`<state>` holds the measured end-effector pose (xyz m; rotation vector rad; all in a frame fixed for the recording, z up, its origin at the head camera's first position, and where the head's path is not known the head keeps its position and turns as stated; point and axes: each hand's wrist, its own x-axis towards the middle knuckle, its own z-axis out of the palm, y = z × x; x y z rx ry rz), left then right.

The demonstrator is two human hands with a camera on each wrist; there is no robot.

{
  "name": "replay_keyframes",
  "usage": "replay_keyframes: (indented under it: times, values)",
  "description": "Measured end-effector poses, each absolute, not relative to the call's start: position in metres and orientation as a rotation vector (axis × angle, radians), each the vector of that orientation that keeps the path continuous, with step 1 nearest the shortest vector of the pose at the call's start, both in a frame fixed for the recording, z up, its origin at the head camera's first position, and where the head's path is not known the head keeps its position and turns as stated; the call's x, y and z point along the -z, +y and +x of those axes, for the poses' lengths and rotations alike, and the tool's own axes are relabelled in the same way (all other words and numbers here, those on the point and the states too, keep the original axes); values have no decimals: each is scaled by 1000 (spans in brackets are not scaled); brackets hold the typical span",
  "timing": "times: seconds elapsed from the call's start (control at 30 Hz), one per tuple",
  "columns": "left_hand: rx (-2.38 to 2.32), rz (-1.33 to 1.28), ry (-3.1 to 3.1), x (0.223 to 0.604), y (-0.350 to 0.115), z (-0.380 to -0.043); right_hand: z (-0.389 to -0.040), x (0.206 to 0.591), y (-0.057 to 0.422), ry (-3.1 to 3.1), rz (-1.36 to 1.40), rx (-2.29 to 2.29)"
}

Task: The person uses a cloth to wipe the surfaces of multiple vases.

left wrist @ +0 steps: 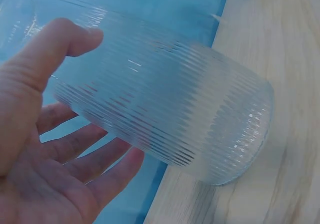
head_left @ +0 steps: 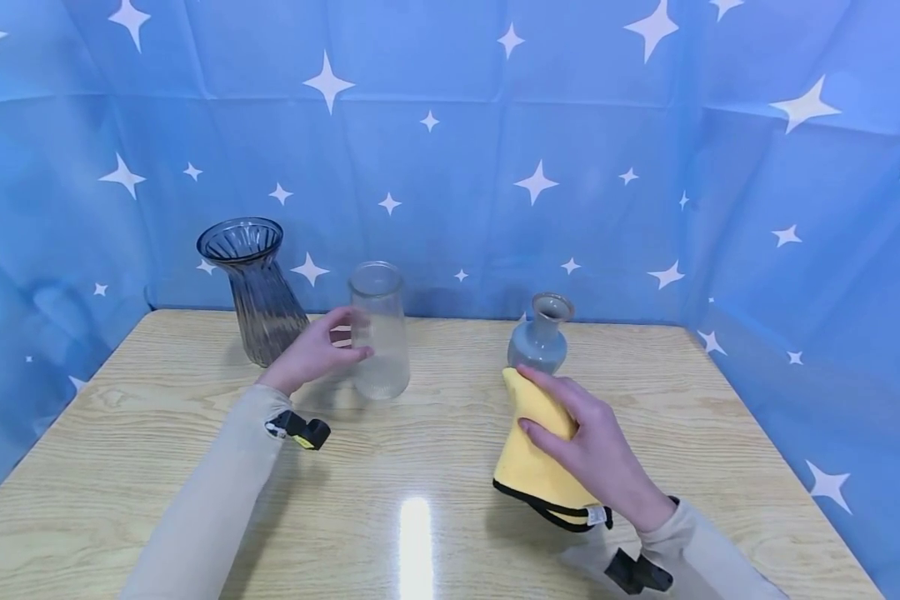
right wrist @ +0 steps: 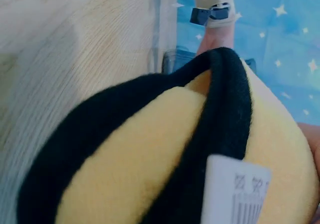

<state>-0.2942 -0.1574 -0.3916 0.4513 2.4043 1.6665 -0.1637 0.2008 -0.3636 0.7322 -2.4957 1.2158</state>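
Observation:
A clear ribbed glass vase (head_left: 382,350) stands upright on the table. My left hand (head_left: 322,350) is at its left side, thumb and fingers spread apart around it. In the left wrist view the thumb (left wrist: 65,39) overlaps the glass and the fairly straight fingers (left wrist: 95,159) reach its lower edge; firm contact cannot be made out. My right hand (head_left: 596,442) grips a folded yellow cloth (head_left: 532,450) with black edging and a white label (right wrist: 235,194). Just beyond the cloth stands a small blue-grey ceramic vase (head_left: 537,342), its lower part partly hidden.
A tall dark grey fluted glass vase (head_left: 262,308) stands at the back left, behind the left wrist. The wood-grain table (head_left: 345,517) meets a blue curtain with white stars (head_left: 450,208) at the back and sides. A light reflection lies on the tabletop near the front.

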Motion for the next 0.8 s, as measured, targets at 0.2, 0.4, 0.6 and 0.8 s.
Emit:
replay_keyframes:
  times: [0.2,0.4,0.6,0.8]
  values:
    - [-1670,377,2469,393,-162,-301,-172,367,206,-2533,713,-1172]
    - [-1693,302,2547,398,-163,-312,-178,374,217,-2595,657,-1161]
    - [-1730,253,2572,398,-160,-318,-180,378,224,-2629,603,-1197]
    - [-1727,216,2606,397,-159,-320,-180,379,228,-2653,548,-1243]
